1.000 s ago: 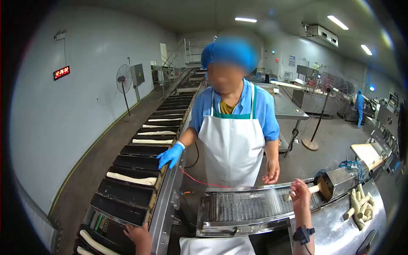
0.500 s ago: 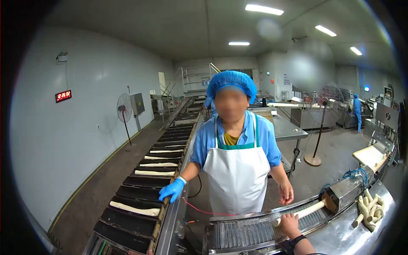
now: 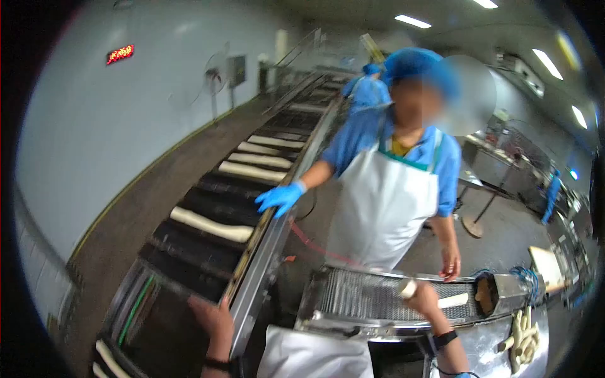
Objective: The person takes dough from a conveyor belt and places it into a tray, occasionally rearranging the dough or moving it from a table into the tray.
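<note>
My right hand (image 3: 423,300) is closed around a long roll of dough (image 3: 454,300) above the mesh conveyor belt (image 3: 353,296). One end of the roll sticks out left of my fingers, and the rest stretches right toward a metal machine. At the lower left, my left hand (image 3: 217,322) is by the near end of the line of black trays (image 3: 198,255), blurred by motion, its thumb apart from its fingers and nothing visible in it. A strip of dough (image 3: 211,225) lies in one of the nearest trays, and several more lie farther up.
Across the belt stands a person in a white apron (image 3: 381,208), one blue-gloved hand (image 3: 280,199) at the tray line's rail. The metal machine (image 3: 512,293) sits at the belt's right end. Dough pieces (image 3: 523,340) are piled on a steel table nearby.
My view has turned left and down. My right hand has lifted the dough roll's near end off the belt, and my left hand has come into view by the trays.
</note>
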A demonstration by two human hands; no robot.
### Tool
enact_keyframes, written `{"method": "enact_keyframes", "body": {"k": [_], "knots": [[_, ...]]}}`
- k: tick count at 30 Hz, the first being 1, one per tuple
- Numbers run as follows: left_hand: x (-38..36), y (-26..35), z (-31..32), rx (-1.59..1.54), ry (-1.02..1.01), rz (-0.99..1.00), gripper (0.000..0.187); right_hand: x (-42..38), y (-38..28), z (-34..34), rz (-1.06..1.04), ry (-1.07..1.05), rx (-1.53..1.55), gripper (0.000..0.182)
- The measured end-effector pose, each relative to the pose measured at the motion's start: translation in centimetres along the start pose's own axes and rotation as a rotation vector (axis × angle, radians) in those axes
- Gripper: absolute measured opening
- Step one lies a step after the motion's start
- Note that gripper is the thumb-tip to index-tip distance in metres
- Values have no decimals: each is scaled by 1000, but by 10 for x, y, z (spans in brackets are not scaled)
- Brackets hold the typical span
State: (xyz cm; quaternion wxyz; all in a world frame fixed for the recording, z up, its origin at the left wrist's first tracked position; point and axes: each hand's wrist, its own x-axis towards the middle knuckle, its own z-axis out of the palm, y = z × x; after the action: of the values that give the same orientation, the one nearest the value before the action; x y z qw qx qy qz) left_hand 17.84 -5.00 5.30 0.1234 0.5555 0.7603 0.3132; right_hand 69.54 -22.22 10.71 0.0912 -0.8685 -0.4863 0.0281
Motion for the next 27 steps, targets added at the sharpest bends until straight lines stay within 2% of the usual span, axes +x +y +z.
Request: {"method": "enact_keyframes", "body": {"k": [1,2,3,5,6,9,10,11,12,13,15,17,19,21,23,27], "knots": [[-1,-3,2,39,-6,-12,99,4,-19,-28,-26,71,231,30],[0,-1,0,47,-1,-17,99,11,-41,-55,-180,170,562,24],[0,1,0,49,0,-11,99,23,-55,-80,-209,97,864,23],[-4,-1,1,64,12,-30,98,16,-125,-140,-69,228,1200,25],[-1,1,1,54,35,-16,97,11,-154,-159,-108,241,1372,34],[-5,10,-10,35,1,-31,99,18,-209,-177,-494,-145,1799,37],[-6,9,-10,34,-8,-22,99,18,-226,-171,-534,-276,1876,54],[-4,5,-9,66,-26,-22,100,7,-252,-174,-688,-418,1908,69],[-2,3,-6,95,-45,-13,101,0,-266,-171,-664,-421,1782,90],[2,2,-2,82,-61,21,101,0,-270,-164,-680,-486,1746,89],[3,-7,6,109,-34,-42,102,-2,-261,-139,-608,-578,1724,85],[2,-5,6,118,-39,-11,99,-6,-234,-108,-487,-552,1580,79],[0,-3,3,91,-6,-19,98,-9,-184,-61,-361,-438,1345,74],[-1,-2,4,128,-18,-7,97,-22,-118,-7,-151,-270,1115,77],[0,-9,7,115,18,1,96,-46,-36,40,-93,-19,565,76],[-1,-24,4,190,3,27,90,-130,83,73,237,259,82,72]]}}
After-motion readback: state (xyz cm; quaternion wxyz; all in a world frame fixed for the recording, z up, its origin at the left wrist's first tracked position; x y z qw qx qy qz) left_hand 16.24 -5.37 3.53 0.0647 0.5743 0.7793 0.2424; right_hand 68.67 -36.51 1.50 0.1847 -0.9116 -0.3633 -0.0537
